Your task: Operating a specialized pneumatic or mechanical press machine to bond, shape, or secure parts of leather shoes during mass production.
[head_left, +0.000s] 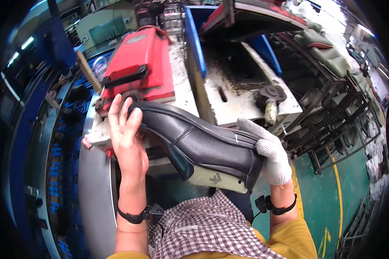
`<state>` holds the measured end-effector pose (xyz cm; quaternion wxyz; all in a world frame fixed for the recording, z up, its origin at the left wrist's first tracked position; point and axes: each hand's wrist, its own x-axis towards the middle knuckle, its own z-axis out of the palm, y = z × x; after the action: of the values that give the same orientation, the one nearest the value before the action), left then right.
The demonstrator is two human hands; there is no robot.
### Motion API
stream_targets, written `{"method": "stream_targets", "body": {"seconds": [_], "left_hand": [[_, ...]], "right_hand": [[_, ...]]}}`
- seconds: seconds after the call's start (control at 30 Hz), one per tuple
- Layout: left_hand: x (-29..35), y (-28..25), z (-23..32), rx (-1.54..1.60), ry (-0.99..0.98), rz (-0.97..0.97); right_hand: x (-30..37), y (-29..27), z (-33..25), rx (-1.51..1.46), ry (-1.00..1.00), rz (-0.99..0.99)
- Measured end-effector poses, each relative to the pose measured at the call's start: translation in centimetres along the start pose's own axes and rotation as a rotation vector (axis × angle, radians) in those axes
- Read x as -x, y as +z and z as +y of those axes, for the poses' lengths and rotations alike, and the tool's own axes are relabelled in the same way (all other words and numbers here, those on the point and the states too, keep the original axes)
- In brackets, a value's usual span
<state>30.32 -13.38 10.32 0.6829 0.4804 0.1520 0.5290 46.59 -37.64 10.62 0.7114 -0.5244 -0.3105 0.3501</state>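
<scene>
We hold a smooth black leather shoe on its pale last (203,149) before the chest: bare left hand (127,138) cupping the toe, fingers loose; white knit-gloved right hand (273,155) gripping the heel, red press machine (138,64) just behind

Red machine (140,64) on grimy workbench (237,93)

black shoe (203,144), white glove (270,153), red machine (145,64)

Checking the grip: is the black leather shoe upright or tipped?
Tipped: black leather shoe lies sideways between left hand and gloved right hand.
</scene>
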Motion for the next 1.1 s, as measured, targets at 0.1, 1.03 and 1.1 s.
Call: {"method": "stream_targets", "body": {"seconds": [0.1,1.03,1.1], "left_hand": [[1.9,-2.0,1.6,-0.120,0.171,-0.044],[5.0,-17.9,5.4,-0.820,0.303,0.199],[5.2,-19.3,5.3,-0.827,0.303,0.198]], "right_hand": [[1.0,0.9,2.5,-0.090,0.054,-0.166],[-2.5,14.7,16.5,-0.430,0.867,-0.750],[-2.5,14.3,17.0,-0.536,0.895,-0.871]]}}
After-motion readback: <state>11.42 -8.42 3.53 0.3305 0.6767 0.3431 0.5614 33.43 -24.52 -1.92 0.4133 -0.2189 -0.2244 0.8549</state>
